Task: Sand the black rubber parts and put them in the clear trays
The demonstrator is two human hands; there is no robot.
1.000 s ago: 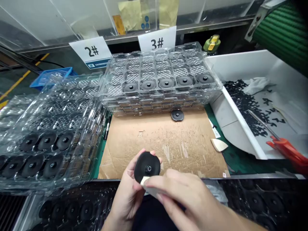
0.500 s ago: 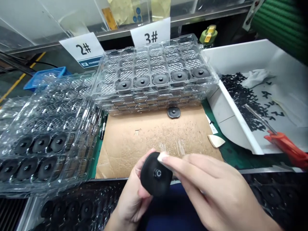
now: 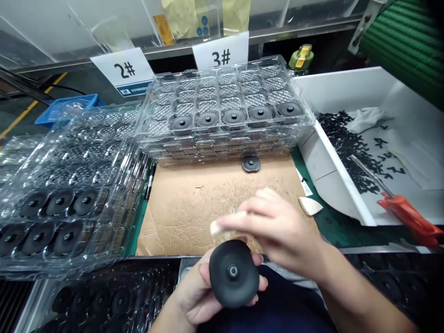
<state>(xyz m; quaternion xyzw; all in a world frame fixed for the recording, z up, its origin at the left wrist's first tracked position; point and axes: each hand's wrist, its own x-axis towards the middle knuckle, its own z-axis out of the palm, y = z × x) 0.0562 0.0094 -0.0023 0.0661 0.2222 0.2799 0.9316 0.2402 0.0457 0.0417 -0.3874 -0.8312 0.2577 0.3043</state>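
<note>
A black rounded disc (image 3: 234, 289) with a small ringed stud at its centre rests in my left hand (image 3: 204, 296), with fingers wrapped round its edge from below. The disc's face is turned up towards me. My right hand (image 3: 274, 231) hovers just above and beyond the disc, apart from it. Its fingers are stretched out, somewhat smeared by motion, with white coverings on the fingertips and nothing visible held. Another black disc (image 3: 250, 163) lies on the cardboard sheet (image 3: 180, 222), close to the stacked clear trays (image 3: 222, 143).
More clear trays (image 3: 114, 185) with black discs stand at left. A white bin (image 3: 350, 185) at right holds small black pieces (image 3: 347, 138) and an orange-handled tool (image 3: 412, 217). An off-white wedge (image 3: 310, 206) lies beside the cardboard. A green-lidded bottle (image 3: 301, 58) stands behind.
My right hand has lifted off the disc's edge and moved up and away from it. The disc in my left hand has come slightly lower and turned more face-up.
</note>
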